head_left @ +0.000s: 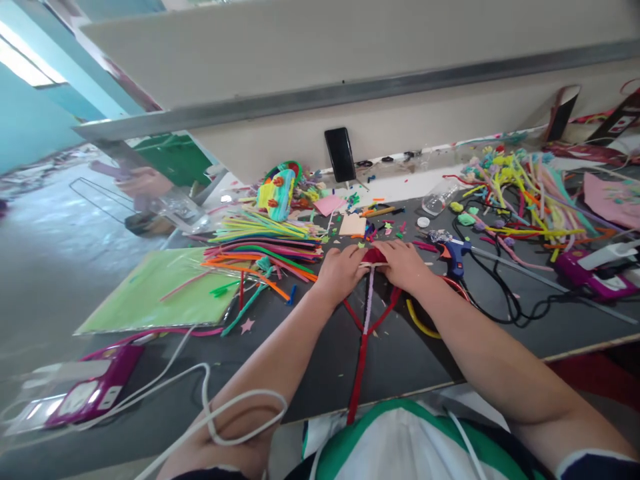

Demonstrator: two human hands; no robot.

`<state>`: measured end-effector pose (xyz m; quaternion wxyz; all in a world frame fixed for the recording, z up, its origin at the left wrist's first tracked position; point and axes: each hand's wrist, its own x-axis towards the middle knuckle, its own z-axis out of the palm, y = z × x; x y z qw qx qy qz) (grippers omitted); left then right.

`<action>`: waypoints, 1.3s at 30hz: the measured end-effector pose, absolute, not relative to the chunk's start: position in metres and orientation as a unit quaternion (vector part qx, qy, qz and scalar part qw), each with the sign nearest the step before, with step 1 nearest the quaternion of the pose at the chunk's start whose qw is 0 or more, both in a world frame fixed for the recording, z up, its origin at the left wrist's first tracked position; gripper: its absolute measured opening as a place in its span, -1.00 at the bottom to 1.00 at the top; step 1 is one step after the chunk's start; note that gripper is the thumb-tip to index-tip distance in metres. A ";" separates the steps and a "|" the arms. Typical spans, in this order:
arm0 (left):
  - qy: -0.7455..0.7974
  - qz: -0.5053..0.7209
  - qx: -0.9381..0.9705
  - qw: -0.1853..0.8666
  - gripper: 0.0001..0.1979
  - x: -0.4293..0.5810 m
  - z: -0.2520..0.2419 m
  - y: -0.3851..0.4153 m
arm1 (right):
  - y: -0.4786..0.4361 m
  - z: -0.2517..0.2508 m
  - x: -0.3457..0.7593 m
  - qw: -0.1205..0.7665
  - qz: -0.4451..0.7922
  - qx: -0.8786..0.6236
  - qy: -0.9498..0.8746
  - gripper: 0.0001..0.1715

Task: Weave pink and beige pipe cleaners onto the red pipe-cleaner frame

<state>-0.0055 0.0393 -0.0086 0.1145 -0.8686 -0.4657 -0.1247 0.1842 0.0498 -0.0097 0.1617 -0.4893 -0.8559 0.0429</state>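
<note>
Near the middle of the table, my left hand [341, 275] and my right hand [403, 265] press together with curled fingers on a red pipe-cleaner craft piece [373, 257]. A pale strip, perhaps a craft stick, runs under my fingertips. Most of the piece is hidden by my fingers. A lilac pipe cleaner [369, 303] extends from it toward me, between two red side strands. These meet in a red pipe-cleaner stem [359, 383] that reaches the table's front edge. A blue glue gun [455, 257] lies right of my right hand.
Bundled pipe cleaners [265, 247] lie left, beside a bagged green sheet [155, 290]. Pipe-cleaner flowers [520, 193] crowd the right. A phone [341, 155] leans on the partition. Purple power strips [595, 273] have trailing cords. A white cable [205, 380] crosses my left arm. Another person's hand [145, 183] is far left.
</note>
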 end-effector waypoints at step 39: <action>-0.449 -0.156 -0.874 0.098 -0.72 -0.002 -0.012 0.039 | 0.046 -0.018 0.177 0.177 0.004 -0.543 -0.821 -0.46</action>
